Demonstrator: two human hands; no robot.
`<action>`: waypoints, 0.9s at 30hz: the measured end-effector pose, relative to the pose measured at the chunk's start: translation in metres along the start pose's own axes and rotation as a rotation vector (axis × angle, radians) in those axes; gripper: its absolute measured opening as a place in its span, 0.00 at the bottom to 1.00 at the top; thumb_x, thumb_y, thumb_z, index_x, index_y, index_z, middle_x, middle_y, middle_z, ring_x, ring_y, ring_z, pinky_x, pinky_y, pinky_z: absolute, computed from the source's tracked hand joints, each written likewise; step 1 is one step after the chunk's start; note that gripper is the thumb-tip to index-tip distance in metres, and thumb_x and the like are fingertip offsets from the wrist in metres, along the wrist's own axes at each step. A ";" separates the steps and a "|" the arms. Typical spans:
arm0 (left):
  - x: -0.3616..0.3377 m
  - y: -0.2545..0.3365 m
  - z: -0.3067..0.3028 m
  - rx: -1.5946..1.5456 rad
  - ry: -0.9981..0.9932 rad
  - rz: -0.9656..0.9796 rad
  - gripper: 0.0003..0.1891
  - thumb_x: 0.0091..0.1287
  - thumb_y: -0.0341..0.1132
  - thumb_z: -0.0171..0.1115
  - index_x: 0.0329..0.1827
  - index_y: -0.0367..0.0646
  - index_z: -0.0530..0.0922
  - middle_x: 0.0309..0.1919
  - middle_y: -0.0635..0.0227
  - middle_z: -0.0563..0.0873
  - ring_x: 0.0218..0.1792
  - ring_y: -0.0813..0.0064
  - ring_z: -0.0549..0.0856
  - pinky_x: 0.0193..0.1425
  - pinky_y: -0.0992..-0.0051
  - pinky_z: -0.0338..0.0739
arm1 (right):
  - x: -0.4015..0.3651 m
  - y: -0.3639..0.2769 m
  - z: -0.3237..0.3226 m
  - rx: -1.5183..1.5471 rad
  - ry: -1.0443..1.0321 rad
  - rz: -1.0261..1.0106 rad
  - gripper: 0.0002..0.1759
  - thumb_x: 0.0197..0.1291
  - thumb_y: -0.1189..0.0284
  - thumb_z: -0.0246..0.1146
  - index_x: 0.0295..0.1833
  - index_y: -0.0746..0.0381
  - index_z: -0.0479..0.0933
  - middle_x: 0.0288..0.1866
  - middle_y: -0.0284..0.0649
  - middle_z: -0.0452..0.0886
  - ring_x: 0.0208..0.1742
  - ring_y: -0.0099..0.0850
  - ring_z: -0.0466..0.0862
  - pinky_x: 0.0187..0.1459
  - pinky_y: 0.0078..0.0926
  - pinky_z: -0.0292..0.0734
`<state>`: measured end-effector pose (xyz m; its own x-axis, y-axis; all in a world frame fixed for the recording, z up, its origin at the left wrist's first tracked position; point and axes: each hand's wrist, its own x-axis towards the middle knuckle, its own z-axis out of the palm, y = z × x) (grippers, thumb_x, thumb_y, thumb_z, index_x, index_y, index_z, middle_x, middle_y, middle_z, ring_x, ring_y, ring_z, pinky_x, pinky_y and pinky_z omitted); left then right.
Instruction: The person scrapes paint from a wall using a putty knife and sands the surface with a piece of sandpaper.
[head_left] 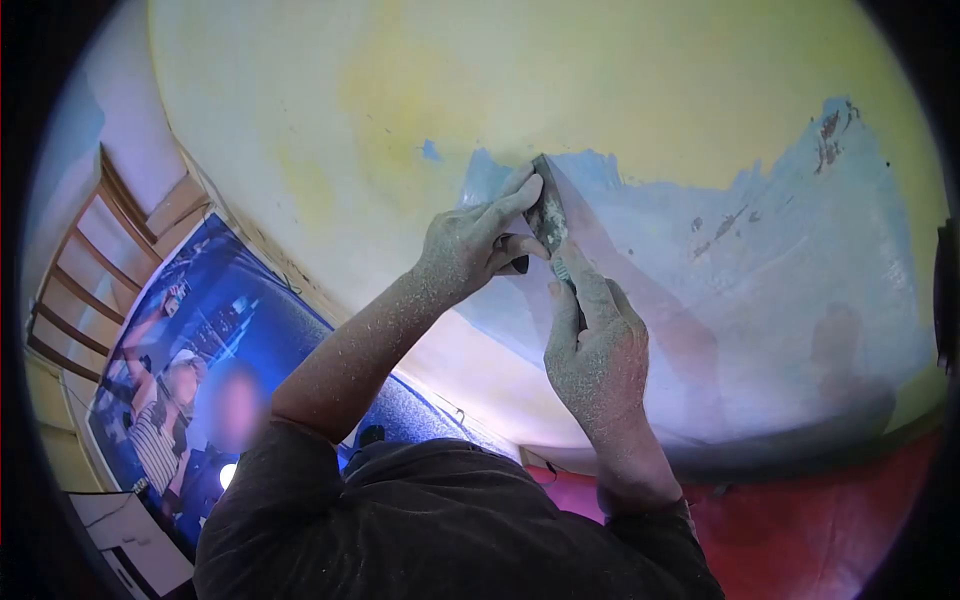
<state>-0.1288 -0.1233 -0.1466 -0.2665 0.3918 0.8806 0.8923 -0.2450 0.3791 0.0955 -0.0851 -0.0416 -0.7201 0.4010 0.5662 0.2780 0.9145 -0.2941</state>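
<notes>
My right hand [600, 345], coated in pale dust, is closed round the greenish handle of a putty knife [549, 212]. Its dark blade points up and carries whitish smears. Thumb and fingers of my left hand [478, 235], dusty too, are closed at the blade's left side. A dark rounded end [520, 265] shows under the left fingers; what it belongs to is hidden. Both hands are in front of a wall [640, 80] of worn yellow paint, with a pale blue-white patch [800, 240] behind and right of them.
Brown chipped spots [720, 228] mark the patch. At left are a blue printed banner [225, 290] with pictured people, a wooden slatted frame [90, 280] and a white object [135, 545]. A red surface [800, 520] lies low on the right.
</notes>
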 end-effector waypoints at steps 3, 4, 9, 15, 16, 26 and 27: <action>-0.009 0.004 0.008 -0.008 -0.018 -0.004 0.47 0.65 0.46 0.89 0.88 0.52 0.75 0.84 0.56 0.85 0.46 0.60 1.00 0.47 0.65 0.95 | -0.011 0.006 -0.006 0.028 -0.017 0.018 0.24 0.82 0.78 0.71 0.80 0.62 0.86 0.48 0.57 0.94 0.43 0.45 0.97 0.44 0.45 0.89; -0.009 0.004 0.012 0.040 0.043 0.110 0.49 0.65 0.45 0.89 0.89 0.53 0.74 0.84 0.56 0.85 0.49 0.59 1.00 0.50 0.63 0.96 | -0.014 0.009 -0.006 0.025 -0.023 0.021 0.24 0.82 0.77 0.70 0.80 0.63 0.86 0.48 0.57 0.94 0.43 0.45 0.97 0.44 0.46 0.89; -0.003 -0.006 0.007 -0.080 0.056 -0.065 0.47 0.66 0.43 0.89 0.89 0.53 0.75 0.83 0.56 0.85 0.49 0.62 1.00 0.51 0.64 0.96 | 0.010 0.012 0.008 -0.013 0.008 -0.055 0.27 0.81 0.72 0.69 0.83 0.56 0.83 0.42 0.55 0.89 0.39 0.57 0.93 0.40 0.56 0.88; -0.012 0.001 0.010 0.052 0.038 0.061 0.47 0.66 0.45 0.89 0.88 0.52 0.75 0.84 0.56 0.85 0.51 0.61 1.00 0.51 0.63 0.96 | -0.014 0.013 0.001 0.053 -0.030 0.010 0.27 0.82 0.72 0.69 0.83 0.56 0.82 0.44 0.55 0.89 0.40 0.59 0.93 0.41 0.58 0.88; -0.013 0.001 0.011 0.073 0.052 0.093 0.47 0.66 0.46 0.88 0.88 0.52 0.75 0.84 0.56 0.85 0.51 0.60 1.00 0.51 0.63 0.96 | -0.009 0.013 0.004 0.030 -0.023 -0.016 0.27 0.82 0.72 0.69 0.83 0.56 0.82 0.43 0.56 0.89 0.40 0.59 0.93 0.40 0.58 0.88; -0.014 0.001 0.011 0.037 0.025 0.025 0.48 0.64 0.44 0.89 0.88 0.50 0.76 0.84 0.56 0.85 0.54 0.58 1.00 0.50 0.64 0.97 | -0.007 0.016 0.004 -0.003 -0.057 0.010 0.26 0.84 0.69 0.67 0.84 0.54 0.82 0.43 0.55 0.88 0.40 0.60 0.93 0.41 0.61 0.88; -0.015 -0.003 0.009 0.014 0.002 -0.028 0.48 0.64 0.44 0.90 0.88 0.50 0.76 0.84 0.56 0.85 0.55 0.58 1.00 0.51 0.64 0.97 | -0.008 0.016 0.005 -0.013 -0.060 0.025 0.26 0.85 0.68 0.67 0.84 0.54 0.82 0.43 0.55 0.88 0.40 0.60 0.93 0.41 0.61 0.88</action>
<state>-0.1243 -0.1204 -0.1632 -0.2922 0.3966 0.8703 0.8894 -0.2219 0.3997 0.1026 -0.0741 -0.0550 -0.7494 0.4197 0.5121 0.3037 0.9051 -0.2974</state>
